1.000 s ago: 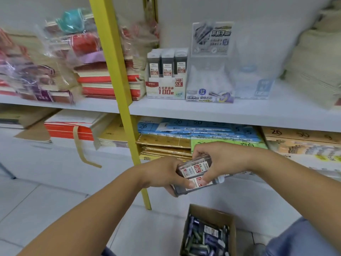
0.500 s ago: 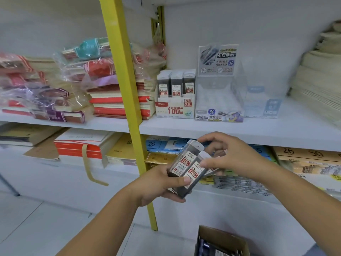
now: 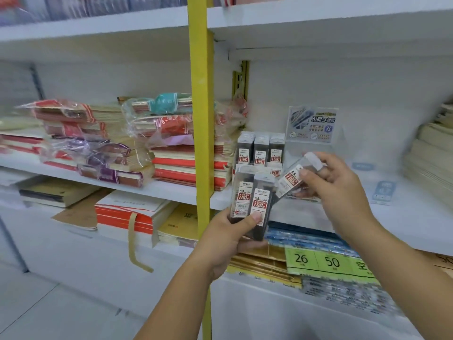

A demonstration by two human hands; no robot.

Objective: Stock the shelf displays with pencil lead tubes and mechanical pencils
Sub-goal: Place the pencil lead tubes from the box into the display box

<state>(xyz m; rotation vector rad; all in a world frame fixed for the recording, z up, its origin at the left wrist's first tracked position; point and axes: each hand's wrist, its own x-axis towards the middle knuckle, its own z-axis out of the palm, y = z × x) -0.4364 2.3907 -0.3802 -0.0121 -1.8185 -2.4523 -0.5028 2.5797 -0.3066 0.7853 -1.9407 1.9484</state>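
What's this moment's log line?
left hand: grips two lead tubes | right hand: pinches single tube | display box: three tubes at front

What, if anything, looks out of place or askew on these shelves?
A loose beige packing strap hangs down from the red-edged white paper stack. The plastic-wrapped notebook bundles above it lie skewed and unevenly piled.

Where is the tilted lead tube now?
Head view, right of centre: the right hand pinches the tilted clear lead tube in front of the white cardboard display box.
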